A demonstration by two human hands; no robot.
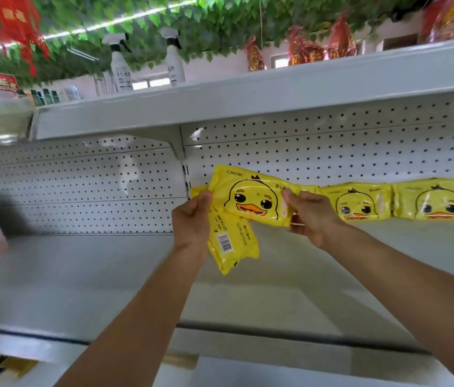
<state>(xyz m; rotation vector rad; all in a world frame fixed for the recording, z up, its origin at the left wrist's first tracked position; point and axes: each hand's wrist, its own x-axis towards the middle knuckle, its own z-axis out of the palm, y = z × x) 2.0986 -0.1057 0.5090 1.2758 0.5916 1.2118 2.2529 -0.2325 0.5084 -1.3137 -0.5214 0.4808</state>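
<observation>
White shelves [248, 107] with a perforated back panel [80, 191] stand under green leaf garlands [206, 32] and 1 strip light [125, 19].

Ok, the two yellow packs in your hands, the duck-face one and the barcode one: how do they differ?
The duck-face pack shows its printed front; the barcode pack shows its back. The duck-face pack lies nearly level, gripped at its ends by the left hand and right hand; the barcode pack hangs slanting down from the left hand alone, partly behind the other. Both are glossy yellow soft packs.
</observation>
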